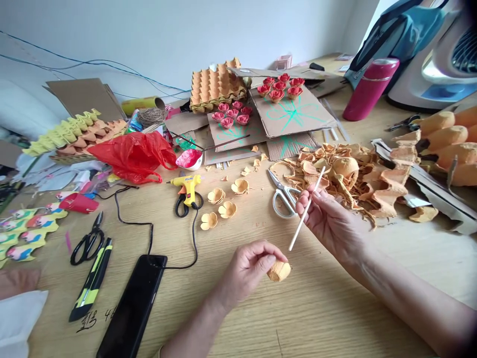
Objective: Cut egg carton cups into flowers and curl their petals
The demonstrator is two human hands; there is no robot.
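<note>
Left hand [249, 267]: curled almost closed, thumb and fingertips pinching a small orange carton cup [278, 271], low over the near middle of the desk [335, 318].
Right hand [330, 221]: fingers drawn narrow around a thin white stick [306, 211], gripped near its middle and held on a slant.
Carton cup: at the very tips of the left hand's fingers, below and to the left of the right hand; resting on the wood or just lifted, cannot tell.
Stick: lower tip aimed down at the cup, close above it but not touching; upper end rising in front of the scrap heap.
Behind the right hand: white-handled scissors [283, 198] flat on the wood, blades reaching a heap of torn orange carton scraps [357, 174] spread toward the right edge.
Middle of the desk: four pale cut-out flowers [222, 203], a yellow glue gun [186, 188] just to their left.
Near left corner: black phone [134, 303], utility knife [91, 279] and black scissors [87, 243] side by side.
Far edge: egg tray [216, 87], red paper roses [233, 113] on cardboard sheets, red plastic bag [134, 155] to the left, pink bottle [369, 89] toward the far right corner.
</note>
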